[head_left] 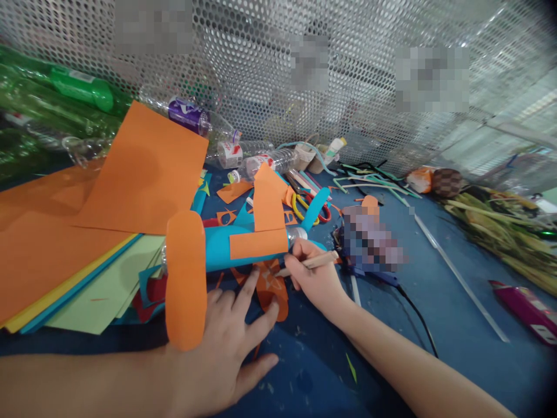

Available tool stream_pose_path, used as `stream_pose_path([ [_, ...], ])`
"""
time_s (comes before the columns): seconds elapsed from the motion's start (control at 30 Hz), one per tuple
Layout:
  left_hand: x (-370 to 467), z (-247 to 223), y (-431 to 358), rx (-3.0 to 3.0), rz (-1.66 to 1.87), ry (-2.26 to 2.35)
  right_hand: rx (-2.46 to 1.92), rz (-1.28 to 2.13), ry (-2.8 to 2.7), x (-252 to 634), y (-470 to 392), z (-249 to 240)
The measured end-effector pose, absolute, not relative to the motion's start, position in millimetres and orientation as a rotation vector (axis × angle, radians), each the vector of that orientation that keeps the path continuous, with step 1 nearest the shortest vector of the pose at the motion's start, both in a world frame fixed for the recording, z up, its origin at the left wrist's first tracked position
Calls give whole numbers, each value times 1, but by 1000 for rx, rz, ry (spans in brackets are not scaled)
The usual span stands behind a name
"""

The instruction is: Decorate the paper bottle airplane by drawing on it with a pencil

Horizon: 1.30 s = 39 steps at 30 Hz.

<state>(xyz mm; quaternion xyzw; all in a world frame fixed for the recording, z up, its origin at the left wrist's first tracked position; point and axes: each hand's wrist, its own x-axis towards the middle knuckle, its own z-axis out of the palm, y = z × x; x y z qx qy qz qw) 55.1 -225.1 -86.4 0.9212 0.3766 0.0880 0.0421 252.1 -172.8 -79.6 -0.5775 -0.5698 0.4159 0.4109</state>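
Observation:
A blue-wrapped bottle (217,247) lies crosswise in the middle, with orange paper pieces on it: a long rounded strip (186,278) near its left end, an upright flap (268,200) and a small rectangle (259,244). My right hand (315,276) is closed round a pale pen (319,260), whose tip meets a small orange paper piece (274,296) bearing light drawn lines. Spread fingers of my left hand (235,334) rest on and beside that piece, steadying its lower side; part of the wrist lies behind the long strip.
Orange sheets (148,174) and coloured paper (108,296) lie at left. Plastic bottles (187,113) line the mesh wall (261,69). Scissors (324,209) lie behind the wrapped bottle. A blue tool (369,274) with a black cable, a clear stick (461,284) and dried husks (500,232) are at right.

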Motion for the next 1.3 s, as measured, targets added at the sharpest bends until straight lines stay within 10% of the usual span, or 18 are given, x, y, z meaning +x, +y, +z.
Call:
stream_pose_path([
  [1.3,55,-85,-224,2838,225,1141,-1454,1018,-1508,252,-174,-83],
])
